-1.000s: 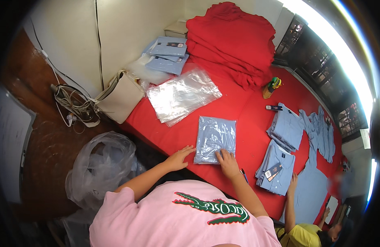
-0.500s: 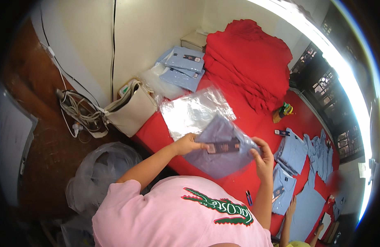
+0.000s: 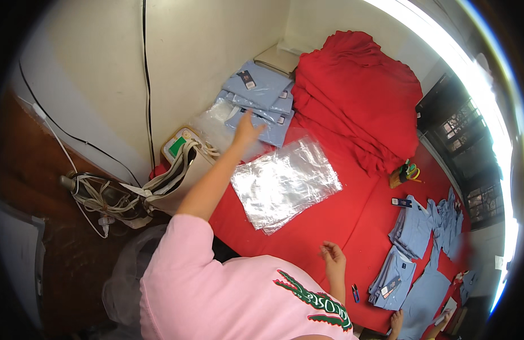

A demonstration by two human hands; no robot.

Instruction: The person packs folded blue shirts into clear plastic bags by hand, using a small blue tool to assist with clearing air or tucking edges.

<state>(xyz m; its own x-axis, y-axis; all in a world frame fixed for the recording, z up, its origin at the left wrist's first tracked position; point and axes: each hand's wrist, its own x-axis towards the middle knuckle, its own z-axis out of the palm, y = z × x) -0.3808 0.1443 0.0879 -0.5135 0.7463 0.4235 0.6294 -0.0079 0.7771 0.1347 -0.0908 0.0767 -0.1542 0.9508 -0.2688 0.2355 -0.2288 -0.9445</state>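
Observation:
My left hand (image 3: 248, 134) reaches to the far left with thumb and fingers apart, at the near edge of a pile of folded blue garments in clear bags (image 3: 261, 90). It grips nothing that I can see. A dark tag shows on the top garment. My right hand (image 3: 333, 259) hovers over the near part of the red tabletop (image 3: 307, 238), fingers loosely bent and apart, holding nothing. Between my hands lies a stack of shiny clear plastic bags (image 3: 287, 180).
A big heap of red cloth (image 3: 364, 96) covers the far side. Folded blue garments with tags (image 3: 395, 277) lie at right, near small thread snips (image 3: 355, 293) and a pen cup (image 3: 402, 174). A co-worker's hand (image 3: 396, 322) rests by spread blue cloth. A cream handbag (image 3: 185, 181) stands left.
The bagged blue garment has left my hands; one more now appears on the far-left pile. My left hand moved out to that pile, and my right hand drew back toward me, its fingers loosened.

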